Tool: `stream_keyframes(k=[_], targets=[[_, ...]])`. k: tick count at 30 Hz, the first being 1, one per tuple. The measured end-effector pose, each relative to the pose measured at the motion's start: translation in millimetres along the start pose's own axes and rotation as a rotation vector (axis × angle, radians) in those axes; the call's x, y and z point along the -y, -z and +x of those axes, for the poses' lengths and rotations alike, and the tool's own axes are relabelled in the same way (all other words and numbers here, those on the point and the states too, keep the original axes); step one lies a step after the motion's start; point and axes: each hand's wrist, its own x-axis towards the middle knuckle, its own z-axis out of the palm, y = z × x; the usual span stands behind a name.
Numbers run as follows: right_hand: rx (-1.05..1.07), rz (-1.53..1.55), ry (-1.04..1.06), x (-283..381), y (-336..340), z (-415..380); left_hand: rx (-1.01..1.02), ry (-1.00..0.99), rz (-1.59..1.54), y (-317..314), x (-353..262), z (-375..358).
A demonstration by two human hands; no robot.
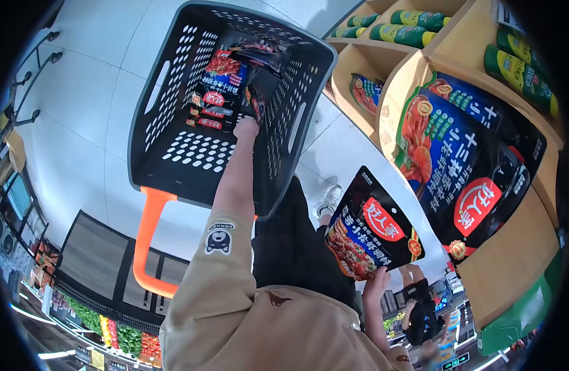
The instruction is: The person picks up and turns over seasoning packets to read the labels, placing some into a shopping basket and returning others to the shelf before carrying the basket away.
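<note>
My left hand [246,127] reaches down into a dark grey shopping basket [192,176] with perforated walls. Its fingers are closed at the near end of a seasoning pouch [255,102] that stands on edge by the right wall; the fingertips are partly hidden. Beside it in the basket lie several more pouches [222,77] with crayfish pictures and red labels. Outside the basket, my right hand [376,282] grips the edge of a black seasoning pouch [377,226] with a red label and a food picture, held tilted in front of the shelf.
At the right stands a curved wooden shelf [359,80] holding large blue-and-black pouches [457,154] and green-and-yellow packs [414,20]. The basket's orange handle [149,247] sticks out toward me. Another person [420,309] is in the background; vegetable displays [130,340] are at lower left.
</note>
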Motion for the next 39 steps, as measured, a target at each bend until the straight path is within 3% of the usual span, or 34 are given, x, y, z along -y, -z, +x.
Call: stream_keyframes(k=[3,5,7,9,11,12,13,14,16,17,18,22,27,30,32,39], targets=[[0.062,0.137,-0.049,2,0,5,-0.062,-0.066,-0.014,25,-10,-37],[0.058,-0.205,0.128,-2,4,3,-0.085,-0.073,-0.036,32,-12,-55],[0.019,-0.091,0.225,3,2,4,-0.136,-0.087,-0.062,57,-22,-89],[0.175,0.231,0.097,2,9,2,-0.158,-0.149,-0.103,70,-23,-96],[0.072,0.33,0.055,15,18,-8,-0.327,-0.336,-0.167,81,-28,-113],[-0.028,0.318,0.203,-23,17,5,-0.323,-0.487,-0.162,95,-32,-134],[0.151,0.609,0.067,-3,39,-9,-0.253,-0.528,-0.364,119,-46,-194],[0.134,0.633,0.163,-22,43,-2,-0.142,-0.58,-0.478,113,-46,-174],[0.215,0.865,0.045,-33,73,-10,-0.17,-0.687,-0.423,120,-62,-218],[0.15,0.88,0.053,-36,84,-15,-0.168,-0.74,-0.516,115,-69,-244],[0.21,1.007,0.047,-69,89,-4,-0.095,-0.766,-0.531,112,-78,-267],[0.277,1.254,0.131,-97,126,-14,0.116,-0.878,-0.429,73,-101,-402],[0.281,1.442,0.237,-138,139,7,0.496,-1.05,-0.502,-17,-108,-512],[0.345,1.463,0.239,-152,157,11,0.344,-1.148,-0.365,-47,-114,-555],[0.361,1.484,0.253,-150,169,8,0.342,-1.315,-0.512,-54,-117,-570],[0.437,1.531,0.308,-145,182,3,0.258,-1.344,-0.551,-46,-112,-601]])
